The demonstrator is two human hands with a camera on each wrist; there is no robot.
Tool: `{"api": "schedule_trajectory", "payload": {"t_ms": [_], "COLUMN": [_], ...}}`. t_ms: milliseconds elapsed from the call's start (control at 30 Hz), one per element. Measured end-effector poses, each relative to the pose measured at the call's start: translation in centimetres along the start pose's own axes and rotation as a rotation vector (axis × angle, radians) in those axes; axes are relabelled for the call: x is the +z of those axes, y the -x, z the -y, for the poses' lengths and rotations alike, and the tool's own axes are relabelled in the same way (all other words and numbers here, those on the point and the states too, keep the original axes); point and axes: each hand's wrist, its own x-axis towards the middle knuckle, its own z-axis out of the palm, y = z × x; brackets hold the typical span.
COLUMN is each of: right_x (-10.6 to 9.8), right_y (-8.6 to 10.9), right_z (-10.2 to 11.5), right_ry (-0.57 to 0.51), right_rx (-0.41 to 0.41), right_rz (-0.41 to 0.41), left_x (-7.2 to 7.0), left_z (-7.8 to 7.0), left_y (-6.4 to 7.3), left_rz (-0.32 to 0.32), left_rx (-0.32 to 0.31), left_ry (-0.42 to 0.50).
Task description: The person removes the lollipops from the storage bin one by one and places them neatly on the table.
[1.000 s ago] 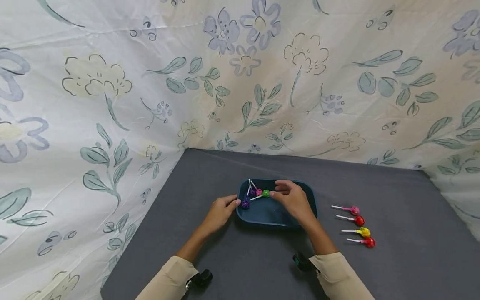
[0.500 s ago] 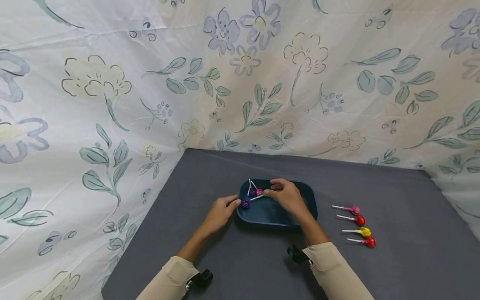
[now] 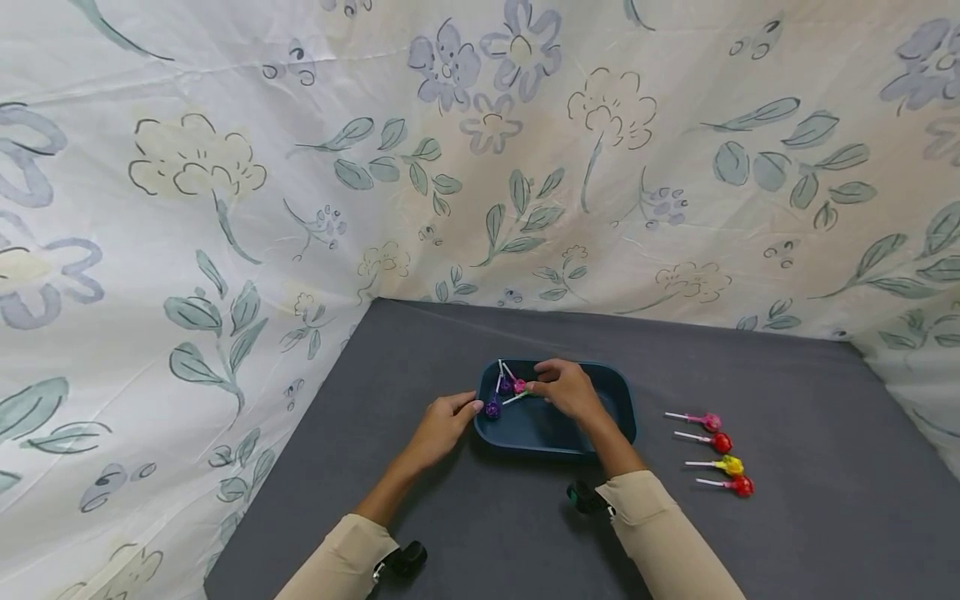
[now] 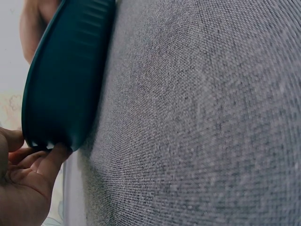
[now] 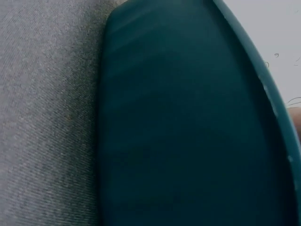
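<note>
White stick slanting toward me and to the left, the green lollipop (image 3: 516,398) lies in the blue tray (image 3: 536,430), left of its middle, its head mostly covered by the right hand (image 3: 572,392). That hand's thumb is right at the head, but from here I cannot tell whether the fingers are closed on it. I'd judge it light and stiff, the round head hard and apt to roll, so I'd pinch the stick midway. A pink lollipop (image 3: 520,386) is just beside it, with two purple lollipops (image 3: 492,410) near on the left. The left hand (image 3: 442,422) has thumb and fingers clamped on the tray's left end, which looks light and rigid. Rightward on the tabletop (image 3: 825,483) lie a second pink lollipop (image 3: 711,422), two red lollipops (image 3: 722,442) and a yellow lollipop (image 3: 732,465).
</note>
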Motion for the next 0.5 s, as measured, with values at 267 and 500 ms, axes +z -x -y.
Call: {"api": "schedule_trajectory", "payload": {"t_ms": [267, 500], "right_x": [0.27, 0.7], "right_y": [-0.31, -0.74], "right_z": [0.11, 0.23], "right_ry": [0.011, 0.159], "right_rx": [0.011, -0.016], "right_rz": [0.002, -0.004], "left_x": [0.03, 0.03], "left_z": [0.02, 0.04], "left_y": [-0.09, -0.09], "left_rz": [0.002, -0.003], "left_rx": [-0.002, -0.001], "left_ry": [0.0, -0.009]}}
